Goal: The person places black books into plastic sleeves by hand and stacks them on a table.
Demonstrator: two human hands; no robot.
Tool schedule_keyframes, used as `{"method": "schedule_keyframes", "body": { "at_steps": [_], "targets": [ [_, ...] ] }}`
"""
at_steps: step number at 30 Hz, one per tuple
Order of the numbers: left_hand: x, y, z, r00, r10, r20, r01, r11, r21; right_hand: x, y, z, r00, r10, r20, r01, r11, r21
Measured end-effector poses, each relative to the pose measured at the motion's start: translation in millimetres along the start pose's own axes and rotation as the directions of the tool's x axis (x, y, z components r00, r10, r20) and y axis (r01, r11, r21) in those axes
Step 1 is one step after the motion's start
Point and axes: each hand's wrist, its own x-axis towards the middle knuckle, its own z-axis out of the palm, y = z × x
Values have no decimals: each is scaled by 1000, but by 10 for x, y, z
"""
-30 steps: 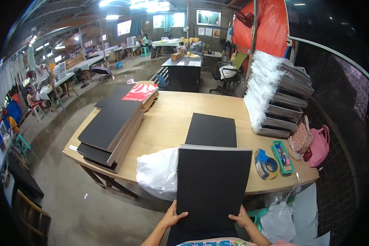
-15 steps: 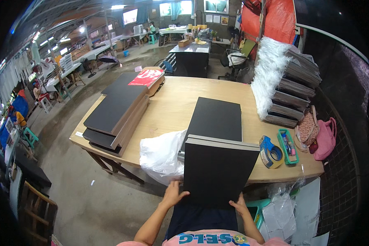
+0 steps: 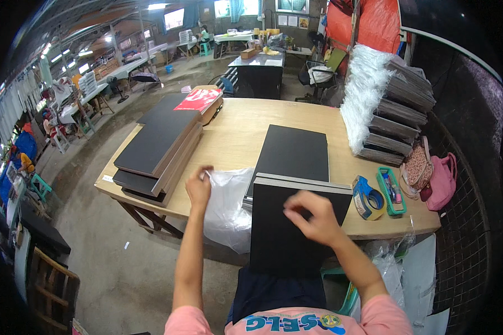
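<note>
My left hand (image 3: 198,190) pinches the upper left edge of a clear plastic bag (image 3: 229,206) at the table's near side. A pair of black boards with grey edges (image 3: 288,240) stands upright against the near table edge, in front of my body. My right hand (image 3: 314,216) hovers before these boards, its fingers curved with a gap to the thumb and nothing visible in them. Behind the upright boards, a stack of black boards (image 3: 293,151) lies flat, and the bag rests partly beside it.
Longer black boards (image 3: 159,142) are piled at the table's left, by a red-and-white sheet (image 3: 198,99). To the right sit a tape dispenser (image 3: 368,198), a green basket (image 3: 392,192), plastic-wrapped stacks (image 3: 397,106) and a pink bag (image 3: 442,181).
My left hand has risen from beside the boards' lower edge to the bag. My right hand has let go of the upright boards and moved up in front of them.
</note>
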Motion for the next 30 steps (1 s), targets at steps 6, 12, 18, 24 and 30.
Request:
{"method": "schedule_keyframes", "body": {
  "at_steps": [6, 12, 18, 24, 30],
  "targets": [
    [435, -25, 58, 990, -76, 117, 87, 992, -87, 1511, 853, 620, 946, 49, 321, 55, 950, -308],
    [378, -12, 28, 988, -113, 108, 121, 990, -78, 1805, 1345, 1440, 845, 114, 522, 132, 903, -410],
    [451, -108, 113, 939, 333, 87, -336, 941, 27, 1989, 1587, 1353, 929, 95, 357, 15, 956, -291],
    [688, -87, 277, 967, -67, 247, 148, 933, -327, 2035, 1599, 1266, 987, 121, 105, -89, 958, -273],
    [602, -91, 138, 936, -79, 344, 205, 915, -347, 2088, 1776, 1140, 973, 45, 225, -48, 999, 7]
  ]
}}
